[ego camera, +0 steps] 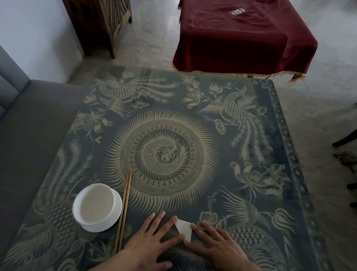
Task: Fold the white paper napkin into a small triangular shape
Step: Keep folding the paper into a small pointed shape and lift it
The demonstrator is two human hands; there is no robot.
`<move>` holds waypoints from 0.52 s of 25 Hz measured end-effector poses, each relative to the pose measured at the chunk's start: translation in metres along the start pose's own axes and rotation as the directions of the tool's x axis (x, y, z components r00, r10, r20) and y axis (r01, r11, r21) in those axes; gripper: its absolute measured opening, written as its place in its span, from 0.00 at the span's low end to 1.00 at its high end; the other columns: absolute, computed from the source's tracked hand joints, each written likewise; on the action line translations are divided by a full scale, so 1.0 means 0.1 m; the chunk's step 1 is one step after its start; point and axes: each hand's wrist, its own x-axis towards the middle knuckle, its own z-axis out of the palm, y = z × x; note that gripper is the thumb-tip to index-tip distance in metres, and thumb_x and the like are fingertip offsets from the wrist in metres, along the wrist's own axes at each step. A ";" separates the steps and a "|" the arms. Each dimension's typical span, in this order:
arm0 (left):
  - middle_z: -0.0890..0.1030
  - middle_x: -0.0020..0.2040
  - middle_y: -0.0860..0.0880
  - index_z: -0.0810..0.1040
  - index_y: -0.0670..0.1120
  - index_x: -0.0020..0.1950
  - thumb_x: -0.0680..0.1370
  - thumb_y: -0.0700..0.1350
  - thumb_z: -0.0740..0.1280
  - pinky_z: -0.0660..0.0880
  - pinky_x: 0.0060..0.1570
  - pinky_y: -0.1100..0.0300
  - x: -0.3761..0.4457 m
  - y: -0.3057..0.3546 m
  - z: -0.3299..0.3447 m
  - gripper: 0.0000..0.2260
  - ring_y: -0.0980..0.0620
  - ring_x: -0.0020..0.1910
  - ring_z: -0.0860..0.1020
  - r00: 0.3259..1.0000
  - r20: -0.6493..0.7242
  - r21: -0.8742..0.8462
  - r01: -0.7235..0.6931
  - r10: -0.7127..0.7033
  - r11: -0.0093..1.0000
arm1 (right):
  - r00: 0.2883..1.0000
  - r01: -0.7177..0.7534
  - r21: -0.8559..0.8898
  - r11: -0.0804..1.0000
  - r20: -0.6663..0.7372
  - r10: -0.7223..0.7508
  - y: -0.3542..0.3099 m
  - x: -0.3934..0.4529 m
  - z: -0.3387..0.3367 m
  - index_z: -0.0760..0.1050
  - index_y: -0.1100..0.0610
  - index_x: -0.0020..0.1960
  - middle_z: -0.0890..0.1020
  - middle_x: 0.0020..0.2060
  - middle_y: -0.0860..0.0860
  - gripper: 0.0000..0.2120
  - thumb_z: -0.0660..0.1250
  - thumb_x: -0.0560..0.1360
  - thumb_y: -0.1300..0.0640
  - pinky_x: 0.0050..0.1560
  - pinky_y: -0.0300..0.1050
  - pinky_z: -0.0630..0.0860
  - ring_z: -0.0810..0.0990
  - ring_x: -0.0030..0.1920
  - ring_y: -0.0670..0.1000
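Below centre of frame: napkin (184, 229), already small & folded, lies on table (252, 152) betw. both hands. Left hand (152, 242) & right hand (217, 250) flat, fingers spread, prob. pressing creases sharp.

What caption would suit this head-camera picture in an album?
Two hands, left hand and right hand, press a white napkin flat on a patterned table.

Napkin (184, 229) partly covered by fingers of both hands, its shape unclear, forearms cut off by bottom edge
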 end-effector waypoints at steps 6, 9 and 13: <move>0.26 0.76 0.48 0.38 0.69 0.75 0.75 0.69 0.56 0.29 0.71 0.39 0.01 -0.03 -0.04 0.35 0.38 0.71 0.23 1.000 0.024 -0.013 -0.005 0.005 1.000 | 0.995 0.082 -0.029 0.996 0.057 -0.080 0.07 -0.01 -0.12 0.38 0.30 0.74 0.32 0.76 0.50 0.43 0.63 0.76 0.56 0.72 0.60 0.47 0.32 0.75 0.57; 0.27 0.76 0.46 0.38 0.70 0.75 0.75 0.69 0.58 0.29 0.71 0.39 0.01 -0.04 -0.08 0.36 0.38 0.72 0.24 0.999 0.036 -0.018 -0.004 0.005 1.000 | 0.993 0.087 -0.016 0.996 0.077 -0.085 0.07 0.00 -0.16 0.41 0.29 0.73 0.32 0.76 0.51 0.42 0.64 0.74 0.56 0.71 0.62 0.48 0.32 0.76 0.57; 0.30 0.77 0.44 0.41 0.69 0.76 0.73 0.72 0.55 0.30 0.71 0.39 0.03 -0.04 -0.12 0.36 0.42 0.75 0.28 0.999 0.016 -0.035 -0.033 0.034 0.999 | 1.000 0.007 0.081 0.997 0.009 -0.008 0.00 0.03 -0.19 0.53 0.30 0.73 0.40 0.79 0.54 0.33 0.61 0.74 0.51 0.70 0.60 0.55 0.42 0.77 0.55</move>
